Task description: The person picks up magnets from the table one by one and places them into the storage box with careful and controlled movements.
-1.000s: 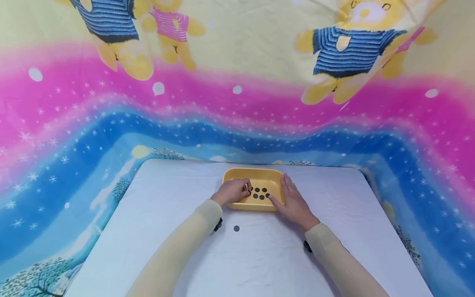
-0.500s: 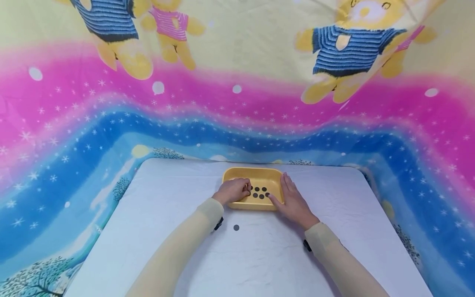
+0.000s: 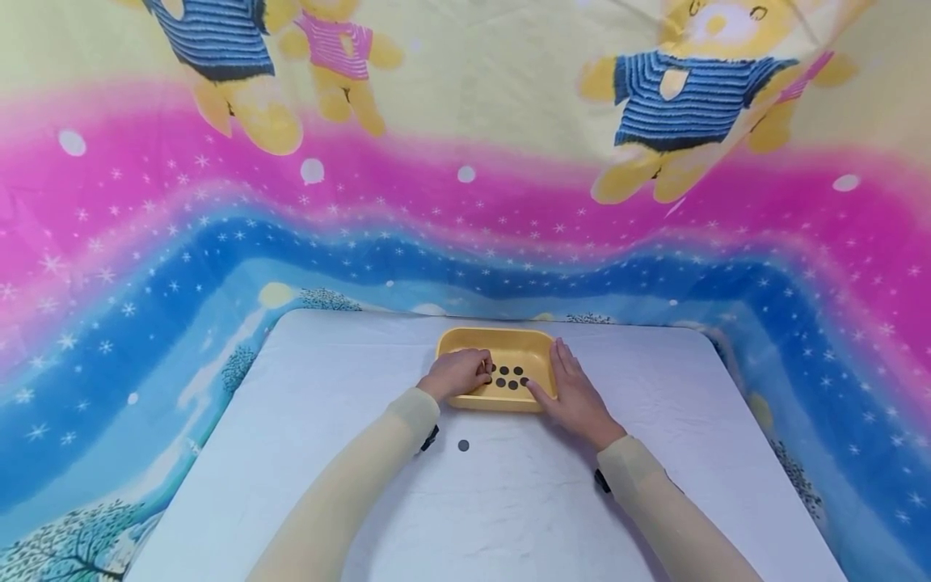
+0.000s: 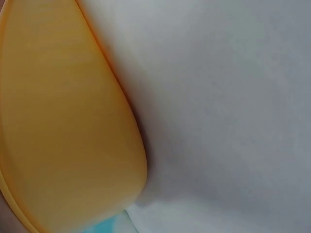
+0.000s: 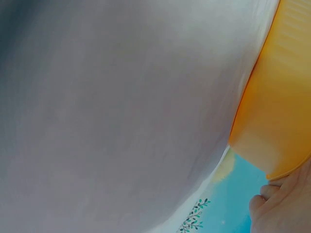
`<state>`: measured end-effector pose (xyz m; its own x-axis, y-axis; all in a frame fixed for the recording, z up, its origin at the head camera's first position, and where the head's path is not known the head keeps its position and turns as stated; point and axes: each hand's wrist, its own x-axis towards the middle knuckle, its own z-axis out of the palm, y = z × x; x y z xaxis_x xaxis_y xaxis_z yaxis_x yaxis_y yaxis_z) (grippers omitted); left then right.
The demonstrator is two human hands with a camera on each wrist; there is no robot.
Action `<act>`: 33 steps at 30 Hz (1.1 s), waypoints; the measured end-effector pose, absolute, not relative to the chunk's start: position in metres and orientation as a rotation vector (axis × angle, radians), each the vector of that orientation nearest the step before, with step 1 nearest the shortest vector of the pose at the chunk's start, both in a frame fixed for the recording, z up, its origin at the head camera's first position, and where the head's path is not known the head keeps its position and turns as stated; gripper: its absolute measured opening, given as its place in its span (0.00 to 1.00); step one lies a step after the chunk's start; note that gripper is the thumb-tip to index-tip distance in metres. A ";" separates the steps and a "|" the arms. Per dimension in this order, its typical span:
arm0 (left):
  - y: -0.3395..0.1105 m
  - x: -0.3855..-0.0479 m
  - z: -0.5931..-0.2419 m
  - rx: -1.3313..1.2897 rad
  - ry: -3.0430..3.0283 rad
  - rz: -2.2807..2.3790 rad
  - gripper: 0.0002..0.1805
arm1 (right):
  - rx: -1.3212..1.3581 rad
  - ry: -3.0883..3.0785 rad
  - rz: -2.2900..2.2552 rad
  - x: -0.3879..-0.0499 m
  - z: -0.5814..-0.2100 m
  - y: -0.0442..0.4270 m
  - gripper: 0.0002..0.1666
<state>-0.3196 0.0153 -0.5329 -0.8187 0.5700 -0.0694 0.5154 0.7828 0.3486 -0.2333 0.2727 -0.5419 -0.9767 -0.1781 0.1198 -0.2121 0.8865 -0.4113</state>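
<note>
A shallow yellow tray stands near the table's far edge, with several small dark round discs lying in rows on its bottom. My left hand reaches over the tray's left part, fingers curled, pinching a dark disc at the fingertips, mostly hidden by them. My right hand rests along the tray's right end with straight fingers outside the wall; its thumb reaches over the rim, close to the rightmost disc. In the right wrist view, part of this hand shows beside the yellow wall.
One loose grey disc lies on the white tablecloth, in front of the tray and between the forearms. Behind the table hangs a patterned cloth with bears and snowflakes. The left wrist view shows mainly the tray's outer wall.
Both hands and the tray stay in place. The left fingertips shift only slightly over the disc, less of which shows now.
</note>
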 end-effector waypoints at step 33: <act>-0.036 -0.270 -0.492 0.938 2.793 0.806 0.05 | 0.335 -2.961 0.665 -0.234 -0.544 0.274 0.62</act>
<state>-0.2700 -0.0361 -0.4922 -0.8080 0.5834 0.0826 0.5377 0.6727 0.5083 -0.2338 0.2743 -0.5437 -0.9721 -0.1930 0.1329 -0.2313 0.8814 -0.4118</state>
